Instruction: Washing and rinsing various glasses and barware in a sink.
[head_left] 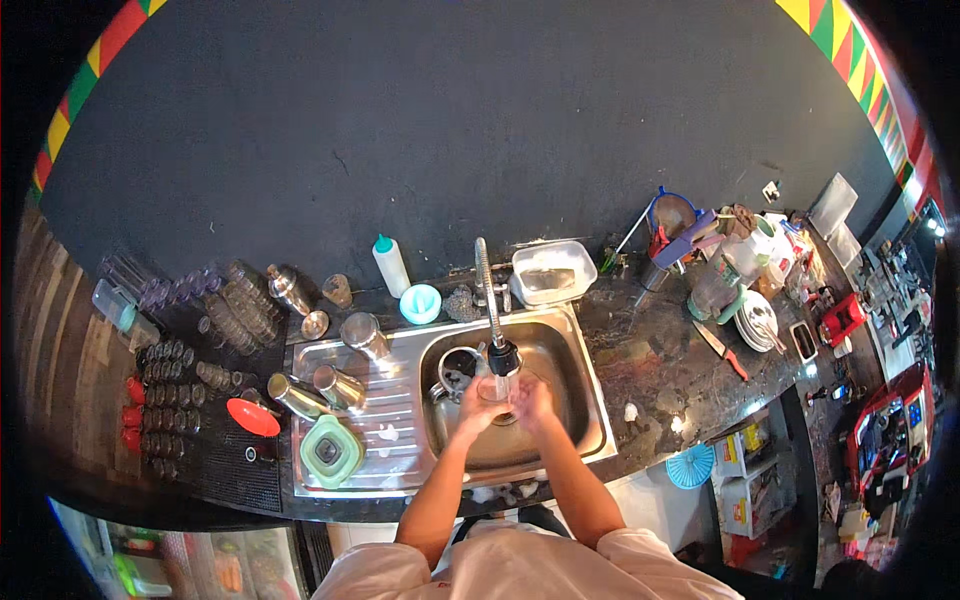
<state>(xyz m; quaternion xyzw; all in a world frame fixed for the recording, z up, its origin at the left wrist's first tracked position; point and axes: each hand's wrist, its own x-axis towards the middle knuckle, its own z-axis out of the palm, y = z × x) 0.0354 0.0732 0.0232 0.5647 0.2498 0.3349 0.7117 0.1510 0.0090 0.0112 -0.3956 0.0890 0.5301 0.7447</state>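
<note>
Both my hands are over the steel sink (585,440), under the black spray head of the tap (504,358). Between them is a clear glass (494,390), right below the running water. My left hand (474,413) is curled round the glass from the left. On the other side my right hand (533,400) has its fingers against it; they are slightly blurred. Just left of the glass, a metal pot (447,369) with dark contents sits in the basin.
The drainboard (385,460) holds metal shaker cups (340,387) and a green container (331,452). Many glasses (170,400) stand at left beside a red bowl (253,417). Behind the sink are a squeeze bottle (390,265) and plastic tub (553,272). A red-handled knife (722,349) lies right.
</note>
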